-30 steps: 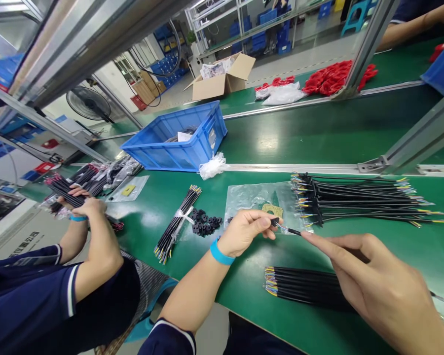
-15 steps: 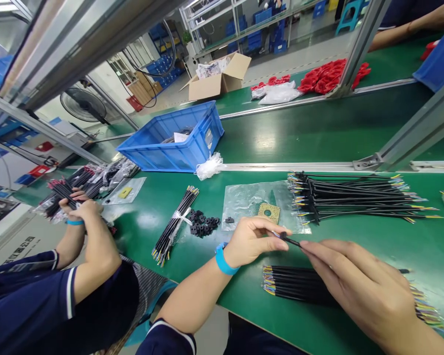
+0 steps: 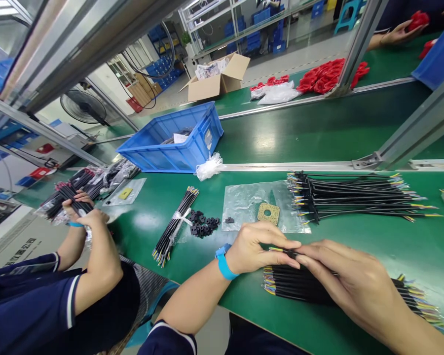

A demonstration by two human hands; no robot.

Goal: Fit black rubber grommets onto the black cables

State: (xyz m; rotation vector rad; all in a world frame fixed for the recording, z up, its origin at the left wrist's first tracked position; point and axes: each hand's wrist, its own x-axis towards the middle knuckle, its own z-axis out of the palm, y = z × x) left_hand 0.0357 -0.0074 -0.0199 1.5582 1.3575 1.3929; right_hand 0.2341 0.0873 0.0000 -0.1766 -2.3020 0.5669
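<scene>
My left hand pinches a small black part around a black cable. Coloured wire ends stick out from the cable between my left thumb and forefinger. My right hand grips the same cable just to the right, its fingertips nearly meeting the left ones. Beneath the hands lies a row of black cables with coloured ends, partly covered by my right hand. A pile of small black parts sits to the left, and one lone black part rests on a clear plastic bag.
A yellow sponge lies on the bag. Behind my right hand is a stack of cables fitted with black parts. A tied cable bundle and a blue bin stand left. A co-worker's hands hold cables at far left.
My right hand has slid left along the cable, up to my left fingers. Coloured wire ends now show left of the black part. The co-worker at far right now holds something red.
</scene>
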